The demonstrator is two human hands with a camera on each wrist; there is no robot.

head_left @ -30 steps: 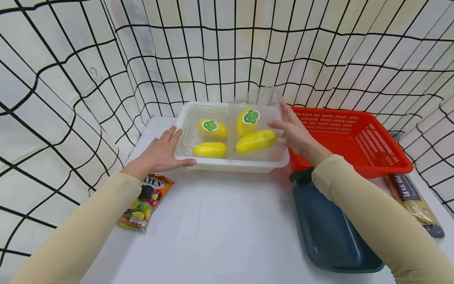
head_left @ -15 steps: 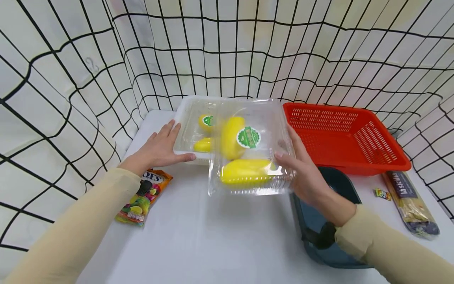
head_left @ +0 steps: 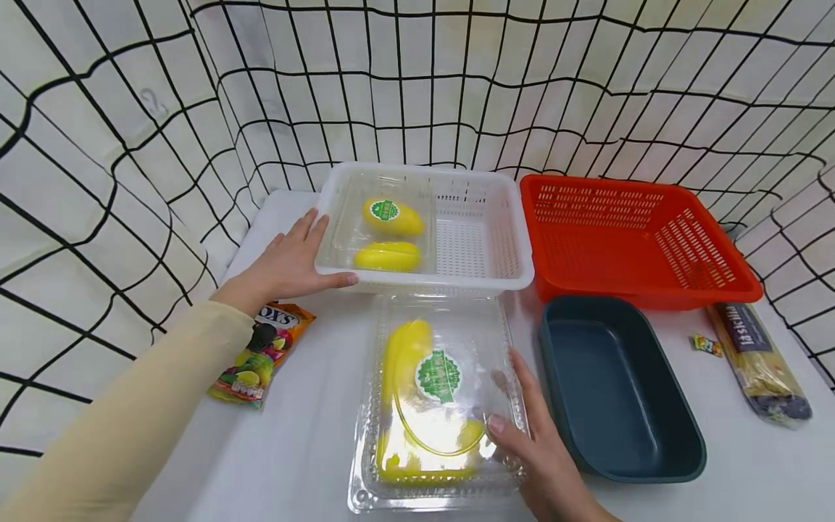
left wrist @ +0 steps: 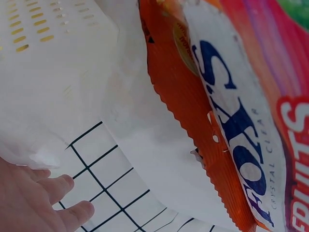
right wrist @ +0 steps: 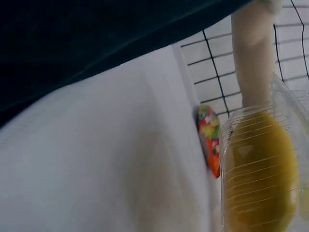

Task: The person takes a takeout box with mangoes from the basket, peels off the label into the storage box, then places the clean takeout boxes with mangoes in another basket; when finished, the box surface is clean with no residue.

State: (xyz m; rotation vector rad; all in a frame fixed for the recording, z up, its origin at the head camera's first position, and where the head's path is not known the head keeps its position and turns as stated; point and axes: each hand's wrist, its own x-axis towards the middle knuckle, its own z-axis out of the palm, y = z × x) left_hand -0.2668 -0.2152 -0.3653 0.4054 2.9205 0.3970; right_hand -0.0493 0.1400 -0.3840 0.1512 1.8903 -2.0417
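Note:
My right hand point(head_left: 541, 442) grips the right side of a clear plastic clamshell box point(head_left: 457, 319), thumb on its lid. Two yellow fruits lie inside, and a green and white sticker is on the lid; in the right wrist view one yellow fruit point(right wrist: 260, 179) shows through the ribbed side. The left hand point(head_left: 287, 261), fingers spread, touches the left side and front corner of a white perforated basket point(head_left: 522, 254). A second clear box point(head_left: 352, 196) with two yellow fruits fills the basket's left half. In the left wrist view the left fingers point(left wrist: 63, 193) are by the basket's wall.
A red basket point(head_left: 724, 268) stands right of the white one. Before it is a dark blue-green tub point(head_left: 620, 391). A Fox's candy bag point(head_left: 261, 355) lies under the left forearm. At far right are a pasta packet point(head_left: 763, 362) and a small candy point(head_left: 707, 345). Black wire mesh surrounds the table.
The right hand has lifted one clear box out of the white basket's right half and brought it toward me, over the table's front. The left hand has stayed at the basket.

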